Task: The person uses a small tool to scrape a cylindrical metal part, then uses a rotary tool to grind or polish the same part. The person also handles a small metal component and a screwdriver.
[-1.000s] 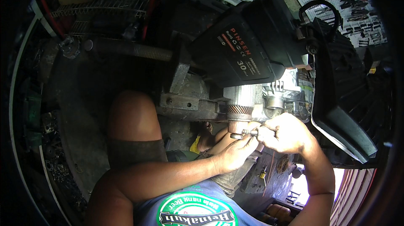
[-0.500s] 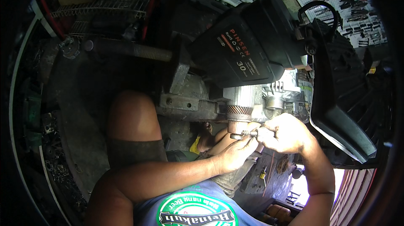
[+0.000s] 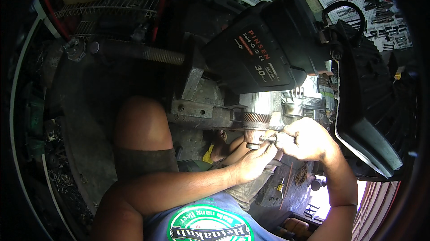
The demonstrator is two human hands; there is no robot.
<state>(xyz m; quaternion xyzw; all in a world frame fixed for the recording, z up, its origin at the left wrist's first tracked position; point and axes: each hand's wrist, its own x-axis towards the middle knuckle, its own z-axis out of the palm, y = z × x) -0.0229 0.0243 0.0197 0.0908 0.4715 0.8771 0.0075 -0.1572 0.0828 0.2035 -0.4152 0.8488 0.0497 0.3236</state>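
A motor armature [image 3: 257, 102] points toward me, with copper windings [image 3: 256, 118] and a copper commutator [image 3: 253, 136] at its near end. A round metal end piece [image 3: 253, 146] sits just below the commutator. My right hand [image 3: 307, 138] is closed with its fingertips around a small metal rod-like piece [image 3: 269, 138], whose exact kind I cannot make out. From below, my left hand [image 3: 251, 164] closes its fingertips near the same piece and the armature's end. The contact between the fingers is partly hidden.
A heavy metal vise [image 3: 197, 79] with a threaded screw [image 3: 163, 55] stands left of the armature. Above hangs a black battery box [image 3: 260, 48], joined to a dark finned lamp [image 3: 371, 102] at right. An alternator [image 3: 295, 102] lies behind my right hand. Tools hang on a pegboard [image 3: 354, 21].
The metal piece between my hands has shifted and turned slightly against the commutator's end. My hands stay close together there. The whole view has moved a little.
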